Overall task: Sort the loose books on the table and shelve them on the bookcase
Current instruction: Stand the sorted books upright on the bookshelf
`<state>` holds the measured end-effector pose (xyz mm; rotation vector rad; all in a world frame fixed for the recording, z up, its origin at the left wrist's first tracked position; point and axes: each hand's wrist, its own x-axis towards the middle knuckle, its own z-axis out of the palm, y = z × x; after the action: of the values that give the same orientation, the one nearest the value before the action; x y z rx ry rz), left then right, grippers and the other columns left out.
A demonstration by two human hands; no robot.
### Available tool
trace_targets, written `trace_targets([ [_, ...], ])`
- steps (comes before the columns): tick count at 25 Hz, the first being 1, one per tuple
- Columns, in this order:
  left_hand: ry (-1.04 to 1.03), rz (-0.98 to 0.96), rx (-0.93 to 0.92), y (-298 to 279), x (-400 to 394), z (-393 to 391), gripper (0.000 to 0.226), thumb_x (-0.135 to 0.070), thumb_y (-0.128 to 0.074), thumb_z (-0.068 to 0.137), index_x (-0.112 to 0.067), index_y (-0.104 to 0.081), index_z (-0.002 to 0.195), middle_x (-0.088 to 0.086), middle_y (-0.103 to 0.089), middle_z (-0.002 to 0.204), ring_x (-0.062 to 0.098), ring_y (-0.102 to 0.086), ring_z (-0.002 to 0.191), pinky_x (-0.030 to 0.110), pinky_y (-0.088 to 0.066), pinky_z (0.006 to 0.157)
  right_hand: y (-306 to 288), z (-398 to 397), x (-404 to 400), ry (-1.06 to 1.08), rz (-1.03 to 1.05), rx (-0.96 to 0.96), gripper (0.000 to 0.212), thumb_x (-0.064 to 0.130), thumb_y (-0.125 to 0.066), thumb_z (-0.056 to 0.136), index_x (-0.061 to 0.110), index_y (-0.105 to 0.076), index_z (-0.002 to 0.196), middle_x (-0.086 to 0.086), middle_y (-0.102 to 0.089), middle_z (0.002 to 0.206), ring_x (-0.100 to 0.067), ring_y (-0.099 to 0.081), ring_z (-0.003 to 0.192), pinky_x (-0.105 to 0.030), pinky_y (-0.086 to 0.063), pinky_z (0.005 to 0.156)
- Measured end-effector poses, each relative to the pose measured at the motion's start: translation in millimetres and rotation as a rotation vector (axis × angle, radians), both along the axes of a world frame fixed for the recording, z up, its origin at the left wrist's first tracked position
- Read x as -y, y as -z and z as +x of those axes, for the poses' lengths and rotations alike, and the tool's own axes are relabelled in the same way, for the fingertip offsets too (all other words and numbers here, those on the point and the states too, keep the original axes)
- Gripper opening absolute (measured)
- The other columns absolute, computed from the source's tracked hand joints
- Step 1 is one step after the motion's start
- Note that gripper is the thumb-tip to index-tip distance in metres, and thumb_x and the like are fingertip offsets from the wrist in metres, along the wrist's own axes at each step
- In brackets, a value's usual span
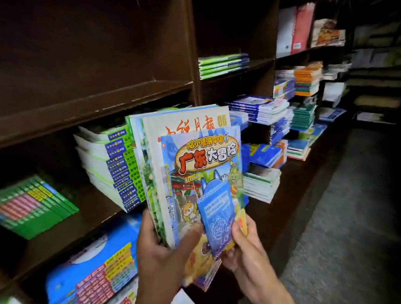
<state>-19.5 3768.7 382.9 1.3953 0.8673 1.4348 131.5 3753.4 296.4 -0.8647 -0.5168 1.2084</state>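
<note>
— Hands doing what?
— Left hand (pixel 160 251) is gripping the upright book stack (pixel 191 168); right hand (pixel 245 250) is pinching a small blue booklet (pixel 217 218) against it, before the bookcase (pixel 80 111).
— Hidden?
— Stack's bottom edge, behind fingers.

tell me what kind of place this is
Probably a bookshop or book stockroom: a long dark wooden bookcase, many flat stacks of identical books, and the hands hold a bundle of children's books.

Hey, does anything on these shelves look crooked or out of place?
Yes. The green-and-pink book row in the left compartment has toppled and leans at a steep slant. Beside it, the white stack with blue spines tilts instead of lying level. The stacks further right look uneven too, though blur hides detail.
</note>
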Motion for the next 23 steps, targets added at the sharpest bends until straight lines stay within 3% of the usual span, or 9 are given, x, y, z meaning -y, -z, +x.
trace_targets([
  [2,-0.100,0.071,0.020,-24.9,-27.8,21.0,0.049,0.002,-0.082,0.072,-0.021,-0.061,0.109,0.001,-0.077,0.095,0.017,-0.074,0.083,0.035,-0.061,0.072,-33.1,22.9,-41.7,-0.062,0.042,0.040,0.062,0.046,-0.078,0.074,0.031,-0.055,0.129,-0.006,-0.069,0.099,-0.014,-0.056,0.057,-0.023,-0.044,0.052],
  [6,-0.260,0.176,0.119,-73.5,-65.5,66.9,0.054,-0.003,-0.083,0.074,-0.020,-0.058,0.119,0.003,-0.075,0.107,0.022,-0.074,0.096,0.042,-0.060,0.080,-90.2,70.1,-117.4,-0.177,0.091,0.006,0.031,0.028,-0.064,0.095,0.030,-0.055,0.124,0.000,-0.069,0.089,-0.006,-0.053,0.044,-0.024,-0.044,0.044],
  [11,-0.470,0.338,0.124,-138.2,-112.2,97.8,0.045,-0.002,-0.080,0.078,-0.021,-0.057,0.111,0.003,-0.075,0.106,0.023,-0.073,0.096,0.050,-0.059,0.085,-167.6,80.8,-196.0,-0.342,0.123,0.001,0.068,0.037,-0.077,0.075,0.016,-0.052,0.135,-0.015,-0.066,0.106,-0.018,-0.050,0.057,-0.025,-0.043,0.045],
  [14,-0.647,0.457,0.030,-160.3,-143.9,95.6,0.041,-0.010,-0.080,0.074,-0.026,-0.057,0.104,0.000,-0.072,0.098,0.018,-0.071,0.088,0.050,-0.058,0.084,-208.2,71.8,-231.9,-0.159,0.136,0.143,0.055,0.014,-0.078,0.087,0.025,-0.043,0.128,-0.011,-0.061,0.114,-0.014,-0.053,0.051,-0.028,-0.051,0.042],
  [16,-0.738,0.533,0.004,-169.4,-167.2,98.0,0.043,-0.007,-0.081,0.075,-0.023,-0.056,0.106,0.001,-0.068,0.097,0.014,-0.067,0.084,0.048,-0.057,0.084,-228.0,61.7,-251.3,0.088,0.302,0.420,0.045,0.011,-0.076,0.084,0.027,-0.050,0.117,-0.009,-0.060,0.123,-0.007,-0.063,0.062,-0.035,-0.061,0.063],
  [17,-0.760,0.560,0.017,-173.9,-177.6,100.4,0.044,-0.004,-0.081,0.076,-0.017,-0.056,0.109,0.002,-0.067,0.097,0.014,-0.066,0.083,0.048,-0.057,0.083,-236.6,54.1,-255.9,0.122,0.417,0.514,0.034,0.020,-0.075,0.082,0.028,-0.056,0.110,-0.008,-0.062,0.122,-0.005,-0.067,0.074,-0.035,-0.061,0.076],
  [20,-0.841,0.634,-0.002,-188.0,-210.4,102.0,0.047,-0.008,-0.083,0.075,-0.010,-0.054,0.113,-0.010,-0.064,0.092,0.010,-0.064,0.079,0.043,-0.057,0.078,-263.3,37.9,-267.1,-0.045,0.600,0.612,0.037,0.050,-0.063,0.076,0.048,-0.062,0.113,-0.004,-0.066,0.126,-0.018,-0.066,0.114,-0.044,-0.052,0.103],
  [23,-0.859,0.674,-0.098,-192.4,-234.8,103.4,0.050,-0.021,-0.084,0.074,-0.019,-0.052,0.113,-0.019,-0.063,0.091,0.010,-0.065,0.082,0.038,-0.056,0.078,-277.0,43.7,-291.9,-0.153,0.650,0.624,0.039,0.053,-0.061,0.080,0.066,-0.054,0.116,-0.004,-0.061,0.140,-0.021,-0.057,0.130,-0.048,-0.043,0.113],
])
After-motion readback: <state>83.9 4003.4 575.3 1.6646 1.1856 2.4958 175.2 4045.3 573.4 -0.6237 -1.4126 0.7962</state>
